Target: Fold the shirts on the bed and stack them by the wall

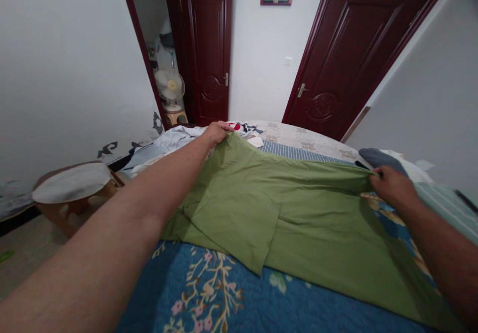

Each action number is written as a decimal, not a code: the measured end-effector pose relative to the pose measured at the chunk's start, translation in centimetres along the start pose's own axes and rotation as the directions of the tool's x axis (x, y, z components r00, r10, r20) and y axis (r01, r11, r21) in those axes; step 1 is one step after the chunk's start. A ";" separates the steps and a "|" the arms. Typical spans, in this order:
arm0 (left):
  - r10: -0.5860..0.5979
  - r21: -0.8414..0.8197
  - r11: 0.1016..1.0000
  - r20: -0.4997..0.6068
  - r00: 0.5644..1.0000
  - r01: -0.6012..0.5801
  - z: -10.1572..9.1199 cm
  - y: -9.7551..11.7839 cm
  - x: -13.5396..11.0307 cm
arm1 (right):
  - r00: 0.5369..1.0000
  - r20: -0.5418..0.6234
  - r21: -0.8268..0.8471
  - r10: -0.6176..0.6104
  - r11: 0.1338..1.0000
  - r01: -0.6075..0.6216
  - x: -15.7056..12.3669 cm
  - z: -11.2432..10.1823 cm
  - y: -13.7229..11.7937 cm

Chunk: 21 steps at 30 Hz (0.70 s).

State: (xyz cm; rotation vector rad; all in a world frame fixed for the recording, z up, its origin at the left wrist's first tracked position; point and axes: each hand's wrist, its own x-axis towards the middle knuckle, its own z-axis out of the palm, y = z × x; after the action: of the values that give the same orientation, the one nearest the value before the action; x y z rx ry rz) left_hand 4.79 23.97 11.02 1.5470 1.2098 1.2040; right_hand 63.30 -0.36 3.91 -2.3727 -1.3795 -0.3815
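Note:
A plain olive-green garment is stretched sideways between my two hands; its exact kind is not clear. My left hand is closed on its upper left corner, fingers pinching the cloth. At the far right end of the same upper edge, my right hand grips the fabric in closed fingers. The lower part lies on a blue floral quilt, with a loose flap folded over near the middle. Its lower right end runs out beneath my right forearm.
Rumpled striped clothes lie beyond my left arm. Dark and pale cloths are bunched at the right. A wooden stool stands left of the bed. Two dark red doors and a fan are farther back.

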 end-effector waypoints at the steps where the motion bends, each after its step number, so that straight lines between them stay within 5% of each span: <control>1: -0.009 0.004 1.000 -0.009 1.000 0.009 0.0 -0.1 0.0 | 1.000 0.007 0.011 0.003 1.000 -0.003 -0.2 0.1 0.1; 10: -0.124 -0.012 0.992 0.045 0.991 0.125 -0.6 1.2 -0.9 | 0.993 0.120 0.041 0.017 0.999 -0.022 -3.6 -3.7 -3.2; 15: 0.000 -0.021 1.000 0.174 0.985 0.004 -2.2 2.8 -2.7 | 0.999 0.017 0.066 0.033 0.997 -0.034 -4.8 -5.6 -2.7; 21: 0.017 -0.065 0.998 0.060 0.998 -0.013 -4.9 2.2 -6.7 | 0.999 -0.018 0.086 0.047 0.995 -0.045 -8.1 -7.7 -1.9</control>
State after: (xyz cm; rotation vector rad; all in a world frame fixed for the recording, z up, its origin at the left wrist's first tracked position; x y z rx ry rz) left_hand -0.11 17.11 12.88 1.5362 1.1111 1.1868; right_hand 57.35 -9.19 7.83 -2.3210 -1.3034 -0.3254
